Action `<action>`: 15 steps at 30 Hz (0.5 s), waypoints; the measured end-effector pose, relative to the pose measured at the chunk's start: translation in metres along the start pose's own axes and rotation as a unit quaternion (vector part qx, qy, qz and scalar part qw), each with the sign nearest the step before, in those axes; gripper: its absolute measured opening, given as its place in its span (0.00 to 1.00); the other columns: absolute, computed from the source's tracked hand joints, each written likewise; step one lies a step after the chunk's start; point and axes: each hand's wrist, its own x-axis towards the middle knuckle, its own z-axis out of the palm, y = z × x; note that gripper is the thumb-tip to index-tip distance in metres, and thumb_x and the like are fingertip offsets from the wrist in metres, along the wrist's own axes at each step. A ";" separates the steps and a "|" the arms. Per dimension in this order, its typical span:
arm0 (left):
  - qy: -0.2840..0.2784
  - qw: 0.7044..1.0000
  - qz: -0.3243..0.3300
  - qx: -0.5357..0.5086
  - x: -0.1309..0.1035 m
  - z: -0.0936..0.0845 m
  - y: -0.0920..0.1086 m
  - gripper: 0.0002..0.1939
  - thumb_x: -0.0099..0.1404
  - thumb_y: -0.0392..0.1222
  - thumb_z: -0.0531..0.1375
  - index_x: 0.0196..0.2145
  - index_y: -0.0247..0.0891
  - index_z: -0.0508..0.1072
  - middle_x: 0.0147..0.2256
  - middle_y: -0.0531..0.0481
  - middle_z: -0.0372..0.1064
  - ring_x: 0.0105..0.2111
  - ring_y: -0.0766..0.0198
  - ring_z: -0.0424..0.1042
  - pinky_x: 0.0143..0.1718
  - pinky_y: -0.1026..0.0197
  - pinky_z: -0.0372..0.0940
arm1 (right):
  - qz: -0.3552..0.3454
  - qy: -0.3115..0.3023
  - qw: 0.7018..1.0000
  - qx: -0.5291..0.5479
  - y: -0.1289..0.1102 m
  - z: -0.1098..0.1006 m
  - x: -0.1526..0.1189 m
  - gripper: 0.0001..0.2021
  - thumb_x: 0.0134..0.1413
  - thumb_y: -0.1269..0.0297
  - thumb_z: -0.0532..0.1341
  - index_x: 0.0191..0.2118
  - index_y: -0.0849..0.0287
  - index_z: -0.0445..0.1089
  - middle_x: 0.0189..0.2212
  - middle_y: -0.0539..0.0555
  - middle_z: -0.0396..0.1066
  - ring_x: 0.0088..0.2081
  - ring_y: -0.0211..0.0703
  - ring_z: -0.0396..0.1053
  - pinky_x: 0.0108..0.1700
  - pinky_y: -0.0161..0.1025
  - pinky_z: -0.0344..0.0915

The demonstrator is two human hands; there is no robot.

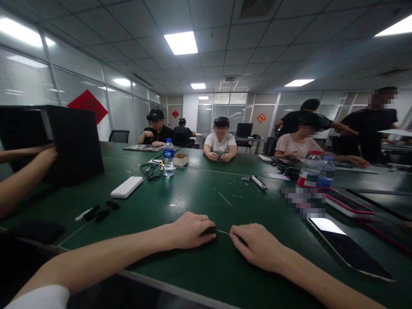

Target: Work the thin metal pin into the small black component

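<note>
My left hand (193, 230) rests on the green table (180, 274), its fingers wrapped round a small black object (209, 231). A thin pale strand or rod (222, 232) runs from that object to the fingertips of my right hand (254, 245). My right hand is closed, with its fingers curled on the strand's right end; a dark part shows beneath them, too small to name. Both hands lie low over the table near its front edge, a short gap apart.
A white power strip (127, 187), water bottle (169, 158) and small box (180, 160) stand ahead. Phones (352, 249) and more bottles (310, 169) are at right. Another person's arms reach into a black box (75, 143) at left. Several people sit or stand beyond.
</note>
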 end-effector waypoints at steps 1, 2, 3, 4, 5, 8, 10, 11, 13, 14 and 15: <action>0.000 1.000 0.000 -0.002 0.000 0.000 0.000 0.14 0.72 0.48 0.55 0.49 0.39 0.73 0.38 0.48 0.74 0.34 0.61 0.76 0.31 0.63 0.65 | -0.001 0.000 1.000 -0.001 0.000 0.000 0.000 0.15 0.69 0.62 0.49 0.36 0.57 0.71 0.30 0.53 0.74 0.30 0.41 0.70 0.35 0.36 0.60; 0.000 1.000 0.001 -0.005 -0.001 0.001 -0.001 0.14 0.72 0.48 0.55 0.49 0.39 0.73 0.39 0.48 0.74 0.34 0.61 0.76 0.31 0.63 0.65 | -0.003 -0.001 1.000 -0.002 0.000 0.000 0.000 0.15 0.69 0.62 0.49 0.36 0.58 0.71 0.30 0.53 0.74 0.30 0.41 0.70 0.35 0.36 0.60; 0.000 1.000 0.001 -0.007 -0.001 0.001 -0.001 0.14 0.72 0.48 0.55 0.49 0.39 0.73 0.39 0.48 0.74 0.34 0.61 0.76 0.31 0.64 0.65 | -0.005 -0.003 1.000 -0.003 0.000 -0.001 0.000 0.15 0.68 0.62 0.49 0.36 0.58 0.71 0.30 0.53 0.74 0.30 0.41 0.70 0.35 0.35 0.60; 0.000 1.000 0.001 -0.010 -0.001 0.002 -0.001 0.14 0.72 0.48 0.55 0.49 0.40 0.73 0.39 0.48 0.74 0.34 0.61 0.76 0.31 0.64 0.65 | -0.008 -0.003 1.000 -0.003 0.000 -0.001 0.000 0.15 0.68 0.62 0.49 0.36 0.58 0.71 0.31 0.54 0.74 0.30 0.41 0.70 0.35 0.35 0.60; 0.000 1.000 0.001 -0.013 -0.001 0.002 -0.001 0.14 0.72 0.48 0.55 0.49 0.40 0.72 0.39 0.49 0.74 0.34 0.61 0.76 0.31 0.64 0.65 | -0.011 -0.005 1.000 -0.003 0.000 -0.002 0.001 0.15 0.68 0.63 0.49 0.36 0.58 0.71 0.31 0.54 0.74 0.30 0.41 0.70 0.35 0.35 0.60; 0.000 1.000 0.000 -0.025 -0.001 0.004 -0.002 0.14 0.72 0.48 0.56 0.50 0.40 0.72 0.39 0.48 0.74 0.35 0.61 0.76 0.32 0.64 0.66 | -0.018 -0.008 1.000 -0.001 0.001 -0.003 0.001 0.15 0.68 0.63 0.49 0.36 0.58 0.71 0.31 0.53 0.74 0.30 0.41 0.70 0.35 0.35 0.60; -0.001 1.000 0.000 -0.032 -0.001 0.005 -0.002 0.14 0.72 0.48 0.56 0.50 0.40 0.72 0.40 0.48 0.74 0.35 0.61 0.76 0.33 0.64 0.66 | -0.018 -0.010 1.000 0.003 0.001 -0.003 0.001 0.15 0.68 0.63 0.49 0.37 0.58 0.71 0.31 0.53 0.74 0.31 0.41 0.69 0.36 0.35 0.60; -0.001 0.999 -0.001 -0.033 -0.001 0.005 -0.002 0.14 0.72 0.47 0.56 0.50 0.40 0.72 0.40 0.48 0.74 0.35 0.61 0.76 0.33 0.64 0.66 | -0.018 -0.011 1.000 0.006 0.001 -0.004 0.000 0.15 0.68 0.63 0.49 0.37 0.58 0.71 0.31 0.53 0.74 0.31 0.41 0.69 0.36 0.35 0.61; -0.001 0.999 0.000 -0.036 -0.002 0.006 -0.003 0.14 0.72 0.47 0.56 0.51 0.40 0.72 0.40 0.49 0.73 0.35 0.61 0.76 0.33 0.64 0.67 | -0.019 -0.014 1.000 0.012 0.001 -0.004 0.000 0.15 0.68 0.63 0.49 0.37 0.58 0.72 0.31 0.54 0.73 0.30 0.41 0.69 0.35 0.35 0.61; -0.001 0.999 0.000 -0.037 -0.002 0.006 -0.003 0.14 0.73 0.47 0.56 0.51 0.40 0.71 0.40 0.49 0.73 0.35 0.61 0.76 0.33 0.63 0.67 | -0.020 -0.016 1.000 0.014 0.001 -0.005 0.000 0.15 0.68 0.63 0.49 0.37 0.58 0.72 0.31 0.54 0.73 0.30 0.41 0.69 0.35 0.35 0.61; -0.002 0.999 0.000 -0.039 -0.002 0.006 -0.003 0.14 0.73 0.47 0.56 0.51 0.40 0.71 0.40 0.49 0.73 0.36 0.61 0.76 0.33 0.63 0.67 | -0.020 -0.017 1.000 0.016 0.001 -0.005 0.000 0.15 0.68 0.63 0.49 0.37 0.59 0.72 0.31 0.54 0.73 0.30 0.41 0.69 0.35 0.36 0.61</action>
